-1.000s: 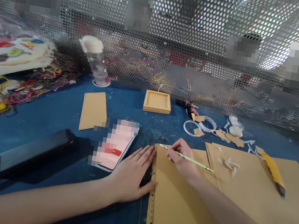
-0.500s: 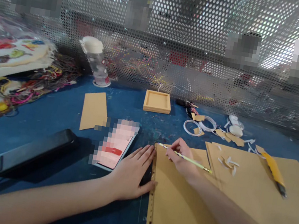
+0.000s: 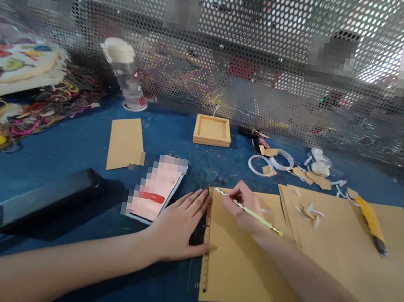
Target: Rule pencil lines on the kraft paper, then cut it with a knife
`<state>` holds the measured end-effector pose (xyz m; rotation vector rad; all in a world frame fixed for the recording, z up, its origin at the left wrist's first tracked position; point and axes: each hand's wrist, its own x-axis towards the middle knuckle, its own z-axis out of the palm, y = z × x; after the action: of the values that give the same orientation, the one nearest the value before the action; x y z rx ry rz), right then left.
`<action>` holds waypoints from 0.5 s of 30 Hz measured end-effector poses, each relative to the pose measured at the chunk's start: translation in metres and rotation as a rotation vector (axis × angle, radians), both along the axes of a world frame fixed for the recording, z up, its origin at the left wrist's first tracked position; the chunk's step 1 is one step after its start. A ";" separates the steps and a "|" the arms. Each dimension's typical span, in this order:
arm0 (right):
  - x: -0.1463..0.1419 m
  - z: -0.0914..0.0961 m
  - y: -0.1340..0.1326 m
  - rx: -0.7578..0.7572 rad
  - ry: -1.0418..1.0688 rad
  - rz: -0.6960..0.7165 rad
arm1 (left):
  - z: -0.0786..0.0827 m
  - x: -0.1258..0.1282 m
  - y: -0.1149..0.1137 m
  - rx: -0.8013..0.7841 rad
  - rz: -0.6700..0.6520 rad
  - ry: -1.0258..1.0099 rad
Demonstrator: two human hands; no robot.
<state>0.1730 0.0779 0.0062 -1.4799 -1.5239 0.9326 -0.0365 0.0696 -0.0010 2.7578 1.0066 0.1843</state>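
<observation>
Right now the fingertips of the right hand are pinched closed around a thin pale-green pencil, whose tip rests at the far left corner of a flat tan sheet of cardboard, right against the upper end of a narrow yellowish ruler. The left hand lies open and flat, fingers stretched out and pressing down along the left side of the ruler, thumb touching its edge, so that it holds nothing but pins the ruler along the sheet's left margin. No drawn line shows on the sheet beside the ruler, so the marking seems barely begun, with nearly the whole length of the ruler left to run; a faint line would be hard to make out, though. Just left of the left hand lies a smartphone with a pink-and-white screen, and beyond it a long black flat bar near the left edge of the blue work table. A small tan cardboard strip lies farther back, a shallow square wooden tray sits near the back edge, and white rings of clear tubing rest to its right. More tan sheets overlap on the right, carrying a yellow utility knife and scraps.
</observation>
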 end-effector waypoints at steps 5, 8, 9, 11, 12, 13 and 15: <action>0.000 -0.002 -0.002 0.011 -0.022 0.037 | -0.003 -0.002 0.001 -0.006 -0.019 -0.023; -0.001 -0.003 -0.002 0.031 -0.035 0.044 | -0.004 -0.004 0.001 -0.001 -0.035 -0.017; -0.001 -0.003 -0.002 0.034 -0.036 0.048 | -0.004 -0.004 0.001 -0.004 -0.039 -0.011; -0.001 -0.002 -0.003 0.033 -0.033 0.052 | -0.004 -0.004 0.000 -0.015 -0.044 0.002; -0.001 -0.002 -0.003 0.030 -0.034 0.055 | -0.004 -0.004 0.000 -0.019 -0.047 0.005; -0.001 -0.002 -0.003 0.030 -0.040 0.056 | -0.004 -0.005 0.000 -0.019 -0.049 0.005; 0.000 -0.003 -0.003 0.039 -0.058 0.054 | -0.004 -0.005 0.000 -0.014 -0.052 -0.002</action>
<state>0.1726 0.0753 0.0034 -1.4559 -1.6220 0.8924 -0.0416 0.0700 -0.0046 2.7676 0.9305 0.1718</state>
